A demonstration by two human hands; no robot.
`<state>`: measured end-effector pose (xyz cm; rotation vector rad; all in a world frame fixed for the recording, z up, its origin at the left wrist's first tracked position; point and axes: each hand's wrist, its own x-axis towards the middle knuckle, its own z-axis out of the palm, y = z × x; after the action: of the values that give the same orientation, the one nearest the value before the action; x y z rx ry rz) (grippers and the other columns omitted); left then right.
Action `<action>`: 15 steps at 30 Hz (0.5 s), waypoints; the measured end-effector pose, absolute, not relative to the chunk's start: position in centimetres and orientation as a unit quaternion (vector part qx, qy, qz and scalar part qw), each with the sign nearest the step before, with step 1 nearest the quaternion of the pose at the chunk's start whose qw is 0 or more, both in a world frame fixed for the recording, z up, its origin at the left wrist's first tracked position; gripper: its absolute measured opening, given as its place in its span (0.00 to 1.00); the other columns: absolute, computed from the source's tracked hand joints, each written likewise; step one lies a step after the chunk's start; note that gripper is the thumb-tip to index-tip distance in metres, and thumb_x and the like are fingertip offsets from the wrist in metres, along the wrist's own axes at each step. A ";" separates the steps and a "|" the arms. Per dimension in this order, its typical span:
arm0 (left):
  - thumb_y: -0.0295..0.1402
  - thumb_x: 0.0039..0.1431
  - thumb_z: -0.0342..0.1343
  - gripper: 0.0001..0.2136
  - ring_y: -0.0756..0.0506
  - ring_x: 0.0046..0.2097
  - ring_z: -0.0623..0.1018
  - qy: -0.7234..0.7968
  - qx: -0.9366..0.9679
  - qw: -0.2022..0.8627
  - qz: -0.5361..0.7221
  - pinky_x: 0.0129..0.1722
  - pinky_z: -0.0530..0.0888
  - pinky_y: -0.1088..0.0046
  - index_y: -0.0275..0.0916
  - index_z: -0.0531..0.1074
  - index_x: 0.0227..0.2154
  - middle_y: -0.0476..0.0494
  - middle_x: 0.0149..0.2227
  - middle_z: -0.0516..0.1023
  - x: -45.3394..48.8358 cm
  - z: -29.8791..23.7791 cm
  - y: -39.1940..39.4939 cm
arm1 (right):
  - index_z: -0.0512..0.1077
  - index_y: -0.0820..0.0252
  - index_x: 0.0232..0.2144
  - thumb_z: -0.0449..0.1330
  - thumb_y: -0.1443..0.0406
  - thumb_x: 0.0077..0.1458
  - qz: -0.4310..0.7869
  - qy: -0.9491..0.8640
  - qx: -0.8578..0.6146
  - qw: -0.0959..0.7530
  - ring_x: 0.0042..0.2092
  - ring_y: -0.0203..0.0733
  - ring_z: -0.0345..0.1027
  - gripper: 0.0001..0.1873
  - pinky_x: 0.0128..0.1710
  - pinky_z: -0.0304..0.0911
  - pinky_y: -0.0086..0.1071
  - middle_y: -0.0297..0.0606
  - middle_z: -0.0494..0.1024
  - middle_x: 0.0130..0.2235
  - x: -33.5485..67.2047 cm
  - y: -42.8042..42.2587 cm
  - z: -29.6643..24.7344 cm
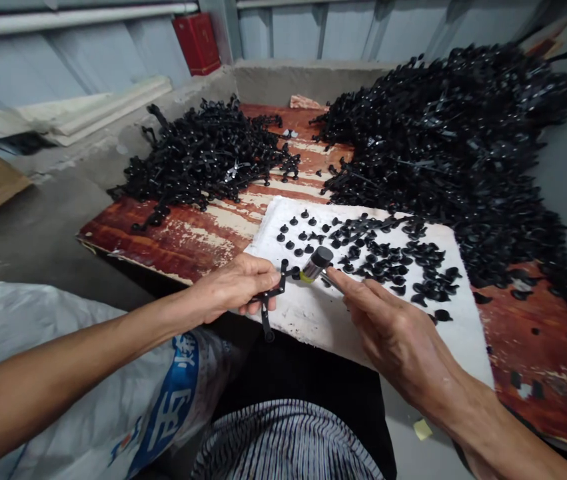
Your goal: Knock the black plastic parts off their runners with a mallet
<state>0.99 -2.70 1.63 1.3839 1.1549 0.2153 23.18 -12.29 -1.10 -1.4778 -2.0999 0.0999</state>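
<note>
My left hand is closed on a black jointed plastic piece at the near edge of a white pad. The piece has arms bent at pivots, and one end hangs past the pad's edge. A small hammer with a black striking face and a yellow-green lower face is gripped in my right hand, index finger along its handle. The hammer's head is just right of the jointed piece. Beyond it on the pad stand several small black round-headed pegs, with more black parts scattered to the right.
On the worn red-brown board lie a heap of black jointed parts at left and a larger black heap at right. A white printed sack is below left. A red box stands by the metal wall.
</note>
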 end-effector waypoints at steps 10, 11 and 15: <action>0.35 0.60 0.51 0.12 0.57 0.17 0.59 0.381 0.717 0.584 -0.014 0.16 0.54 0.83 0.36 0.67 0.23 0.50 0.19 0.70 2.4 1.1 -1.4 | 0.72 0.61 0.55 0.55 0.65 0.61 0.174 -0.634 -0.611 0.441 0.50 0.48 0.75 0.21 0.53 0.68 0.51 0.44 0.82 0.40 24.6 -13.8 -1.2; 0.35 0.60 0.51 0.12 0.57 0.17 0.60 0.373 0.725 0.579 -0.015 0.16 0.55 0.83 0.36 0.67 0.23 0.50 0.19 0.70 2.4 1.0 -1.2 | 0.72 0.61 0.54 0.55 0.65 0.61 0.183 -0.627 -0.614 0.443 0.50 0.49 0.75 0.20 0.54 0.67 0.52 0.44 0.82 0.39 24.6 -14.0 -1.3; 0.37 0.60 0.52 0.13 0.56 0.18 0.60 0.355 0.728 0.587 -0.010 0.17 0.55 0.82 0.36 0.66 0.22 0.50 0.19 0.70 2.7 0.9 -0.9 | 0.73 0.60 0.53 0.56 0.65 0.60 0.190 -0.609 -0.624 0.450 0.50 0.49 0.75 0.19 0.55 0.65 0.54 0.44 0.82 0.40 24.8 -14.4 -1.9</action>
<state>2.68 -0.86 0.88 1.6966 0.8280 -0.0228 24.81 -14.44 -1.90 -1.5430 -1.5063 0.4708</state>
